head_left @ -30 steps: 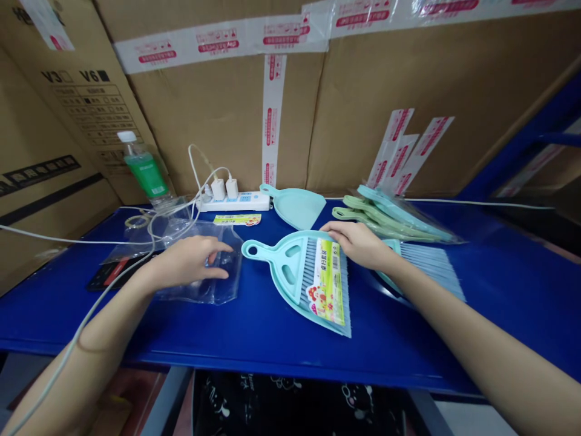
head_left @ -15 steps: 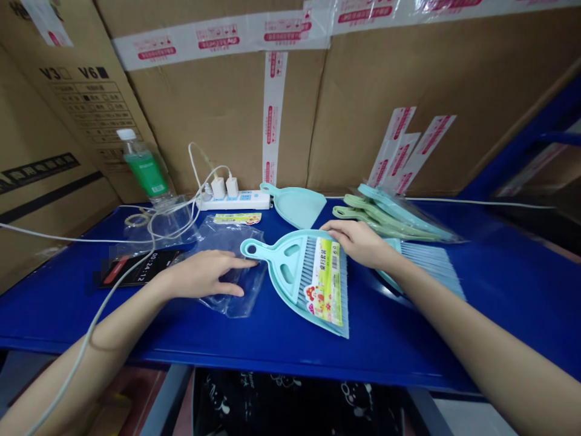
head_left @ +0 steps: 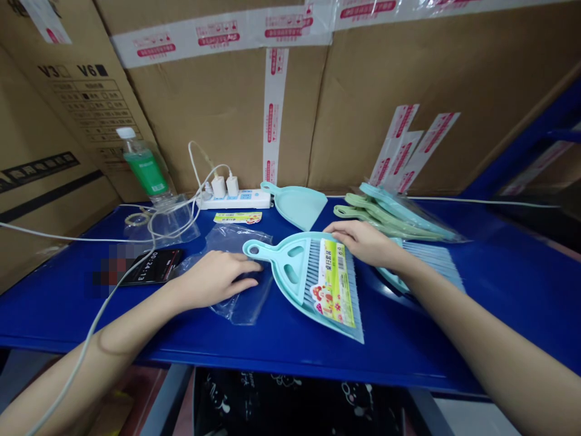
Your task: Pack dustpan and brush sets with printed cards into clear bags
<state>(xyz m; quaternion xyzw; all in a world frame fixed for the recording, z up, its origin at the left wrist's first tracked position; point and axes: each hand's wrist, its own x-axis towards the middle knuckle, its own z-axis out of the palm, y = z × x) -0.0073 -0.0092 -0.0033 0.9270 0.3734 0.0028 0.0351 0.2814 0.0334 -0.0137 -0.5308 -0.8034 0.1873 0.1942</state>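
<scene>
A light blue dustpan (head_left: 278,274) lies mid-table with a matching brush (head_left: 354,284) nested on it, bristles to the right. A yellow-green card label (head_left: 333,281) covers part of the bristles. My right hand (head_left: 363,242) grips the dustpan set at its upper right edge, the fingertips partly hidden. My left hand (head_left: 218,277) rests over a clear plastic bag (head_left: 245,303), just left of the dustpan's handle loop. Its thumb and fingers are apart, with nothing seen between them; whether it touches the bag I cannot tell.
Behind stand another blue dustpan (head_left: 299,204), a loose card label (head_left: 238,218) and a power strip (head_left: 249,198). Bagged green and blue sets (head_left: 390,218) and another brush (head_left: 438,263) lie right. A phone (head_left: 152,266), bottle (head_left: 147,172) and white cable (head_left: 97,318) are left.
The dustpan set has turned slightly, its bristle end shifting right and toward me. The plastic bag has slid a little right. My left index finger is less stretched out.
</scene>
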